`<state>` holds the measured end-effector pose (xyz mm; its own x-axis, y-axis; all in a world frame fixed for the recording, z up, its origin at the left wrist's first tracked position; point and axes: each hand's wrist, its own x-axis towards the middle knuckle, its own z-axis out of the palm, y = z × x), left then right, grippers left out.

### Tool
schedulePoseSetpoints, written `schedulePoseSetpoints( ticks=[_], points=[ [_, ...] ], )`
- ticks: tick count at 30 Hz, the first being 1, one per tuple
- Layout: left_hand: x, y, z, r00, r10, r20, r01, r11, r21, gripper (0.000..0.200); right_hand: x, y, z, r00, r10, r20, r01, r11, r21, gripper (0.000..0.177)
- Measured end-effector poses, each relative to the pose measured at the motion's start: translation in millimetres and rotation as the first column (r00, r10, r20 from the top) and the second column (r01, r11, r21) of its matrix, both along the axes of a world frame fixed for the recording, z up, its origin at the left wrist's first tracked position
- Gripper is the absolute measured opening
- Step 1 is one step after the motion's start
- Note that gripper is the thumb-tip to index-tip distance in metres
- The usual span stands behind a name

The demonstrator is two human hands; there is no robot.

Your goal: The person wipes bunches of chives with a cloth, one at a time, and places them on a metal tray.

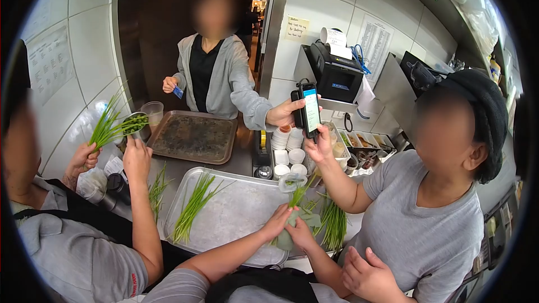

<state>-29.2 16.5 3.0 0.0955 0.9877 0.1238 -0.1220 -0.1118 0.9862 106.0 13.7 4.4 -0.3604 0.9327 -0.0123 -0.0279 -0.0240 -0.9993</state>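
Observation:
My left hand is closed around a small bunch of chives, whose green stalks point up and away from me. Close against it, my right hand grips a pale green cloth that hangs around the lower stalks. Both hands are over the right edge of a large metal tray. On that tray's left side lies another bunch of chives. More chives rest just right of my hands. A clear plastic cup stands beyond the stalks.
A co-worker at left holds chives beside a bowl of chopped greens. Across the counter, a person with a blue card and a right-hand co-worker both hold a phone. A brown tray and stacked white containers stand behind.

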Motion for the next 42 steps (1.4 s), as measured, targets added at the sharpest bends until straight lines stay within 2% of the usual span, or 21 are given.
schedulePoseSetpoints(
  ticks=[1,2,4,5,7,10,12,14,20,21,23,26,28,29,30,31,33,36,38,40,42],
  points=[
    [-3,2,-1,0.975,0.024,-0.219,0.018,0.982,0.189,0.035,2,0,7,0.998,0.023,0.05,-0.023,1.0,-0.003,0.028],
    [-3,3,-3,0.975,0.03,-0.219,0.014,0.981,0.194,0.035,3,1,9,0.998,0.027,0.049,-0.027,1.0,0.002,0.028],
    [-6,-5,17,0.972,-0.19,0.137,0.205,0.973,-0.105,0.034,4,1,10,1.0,-0.024,0.007,0.024,0.992,-0.121,0.024],
    [-9,-5,26,0.974,-0.183,0.136,0.197,0.975,-0.1,0.034,4,3,9,1.0,-0.016,0.007,0.016,0.993,-0.116,0.024],
    [-14,-7,35,0.912,-0.256,0.322,0.332,0.92,-0.208,0.035,4,4,7,0.998,0.011,0.056,-0.005,0.995,-0.102,0.02],
    [-11,-2,26,0.887,-0.264,0.378,0.335,0.932,-0.137,0.036,0,-6,13,1.0,-0.016,0.02,0.017,0.997,-0.069,0.017],
    [-12,3,20,0.916,-0.219,0.336,0.28,0.949,-0.142,0.035,-2,-10,15,0.998,-0.006,0.061,0.007,1.0,-0.017,0.017],
    [-16,10,13,0.839,-0.14,0.526,0.265,0.949,-0.17,0.033,-3,-13,11,0.995,-0.003,0.102,0.0,1.0,0.031,0.018],
    [-26,0,32,0.723,0.012,0.691,0.2,0.953,-0.226,0.029,-2,-13,8,0.988,0.027,0.152,-0.033,0.999,0.039,0.019],
    [-18,-6,31,0.722,0.013,0.692,0.202,0.952,-0.229,0.029,-4,-11,10,0.992,0.024,0.122,-0.023,1.0,-0.011,0.02],
    [4,-16,25,0.965,0.061,0.254,-0.045,0.997,-0.07,0.03,-3,-8,5,0.995,0.018,0.094,-0.013,0.998,-0.057,0.02],
    [2,-16,17,0.947,0.039,0.318,0.021,0.983,-0.184,0.029,-3,-9,-8,0.985,-0.021,0.17,0.007,0.997,0.078,0.018],
    [-5,-6,9,0.907,0.045,0.419,0.015,0.99,-0.139,0.028,-2,-19,7,0.908,-0.022,0.418,-0.073,0.975,0.212,0.022],
    [-13,-2,13,0.859,0.149,0.49,-0.042,0.974,-0.223,0.029,-1,-19,2,0.907,-0.022,0.42,-0.073,0.975,0.209,0.022],
    [-22,1,18,0.799,0.252,0.545,-0.088,0.947,-0.309,0.03,1,-20,-7,0.923,-0.006,0.384,-0.097,0.964,0.249,0.022],
    [-32,3,15,0.802,0.249,0.542,-0.082,0.946,-0.312,0.03,1,-19,-13,0.938,0.009,0.347,-0.117,0.95,0.29,0.022],
    [-52,11,13,0.623,0.211,0.753,-0.024,0.968,-0.252,0.036,11,-11,-21,0.933,-0.01,0.358,-0.079,0.969,0.233,0.021],
    [-62,-3,45,0.609,0.291,0.738,-0.046,0.942,-0.333,0.041,24,-9,-19,0.966,-0.03,0.255,-0.001,0.992,0.124,0.022],
    [-53,-6,30,0.67,0.219,0.709,-0.01,0.958,-0.287,0.041,26,-5,-29,0.942,-0.142,-0.303,0.057,0.96,-0.273,0.022],
    [-24,-8,13,0.858,0.275,0.434,-0.093,0.914,-0.395,0.036,18,-9,-16,0.917,-0.147,-0.37,0.018,0.944,-0.33,0.027],
    [-3,-15,6,0.897,0.223,0.383,-0.08,0.931,-0.355,0.026,6,-9,-15,0.956,-0.033,-0.291,-0.035,0.973,-0.226,0.031]
  ],
)
